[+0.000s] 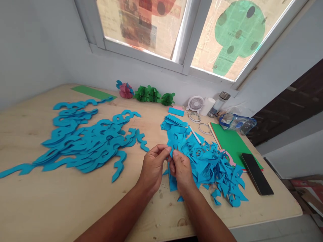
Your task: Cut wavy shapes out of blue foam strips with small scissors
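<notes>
Held pinched between left hand [152,166] and right hand [182,170], close together just over the tabletop [75,205] beside the scraps [212,164]: a thin blue paper [172,181], likely light, floppy and easy to tear, so best gripped gently near its edge.

A home craft corner: a plain wooden surface [50,201] set under a window [184,37] pasted with paper cut-outs, strewn with blue paper shapes [85,141], offcuts [214,164], honeycomb paper decorations [148,94] and tape rolls [194,117].
</notes>
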`<state>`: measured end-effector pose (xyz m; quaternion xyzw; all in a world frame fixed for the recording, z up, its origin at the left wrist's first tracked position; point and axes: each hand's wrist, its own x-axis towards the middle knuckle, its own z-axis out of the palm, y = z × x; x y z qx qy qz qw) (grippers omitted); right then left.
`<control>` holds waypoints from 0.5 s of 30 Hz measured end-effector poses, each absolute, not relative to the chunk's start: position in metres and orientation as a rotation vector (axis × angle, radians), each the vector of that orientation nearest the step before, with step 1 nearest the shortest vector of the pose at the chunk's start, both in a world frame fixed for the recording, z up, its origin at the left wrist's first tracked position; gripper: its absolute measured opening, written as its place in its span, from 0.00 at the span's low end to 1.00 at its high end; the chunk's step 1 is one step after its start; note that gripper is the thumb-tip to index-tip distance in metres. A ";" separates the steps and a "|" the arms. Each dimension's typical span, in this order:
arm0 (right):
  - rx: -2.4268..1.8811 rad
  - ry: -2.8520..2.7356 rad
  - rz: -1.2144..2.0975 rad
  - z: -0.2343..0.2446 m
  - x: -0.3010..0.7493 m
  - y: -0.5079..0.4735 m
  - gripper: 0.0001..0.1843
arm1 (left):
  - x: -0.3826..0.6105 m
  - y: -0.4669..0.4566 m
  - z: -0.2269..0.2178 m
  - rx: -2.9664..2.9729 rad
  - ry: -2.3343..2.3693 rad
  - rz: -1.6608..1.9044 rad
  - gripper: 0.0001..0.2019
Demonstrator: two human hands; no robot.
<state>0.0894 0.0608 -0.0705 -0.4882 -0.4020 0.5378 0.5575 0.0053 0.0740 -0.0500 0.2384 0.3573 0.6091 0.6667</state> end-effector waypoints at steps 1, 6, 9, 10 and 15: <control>-1.152 -0.950 1.267 -0.071 0.089 0.061 0.25 | 0.005 0.074 -0.050 0.534 0.806 1.375 0.06; -1.157 -0.933 1.265 -0.070 0.089 0.061 0.25 | 0.006 0.075 -0.053 0.514 0.794 1.375 0.06; -1.157 -0.918 1.265 -0.070 0.088 0.061 0.26 | 0.006 0.075 -0.054 0.517 0.780 1.359 0.05; -1.155 -0.915 1.266 -0.070 0.088 0.061 0.26 | 0.006 0.075 -0.054 0.518 0.776 1.352 0.05; -1.143 -0.905 1.269 -0.069 0.087 0.060 0.25 | 0.006 0.074 -0.052 0.522 0.770 1.325 0.05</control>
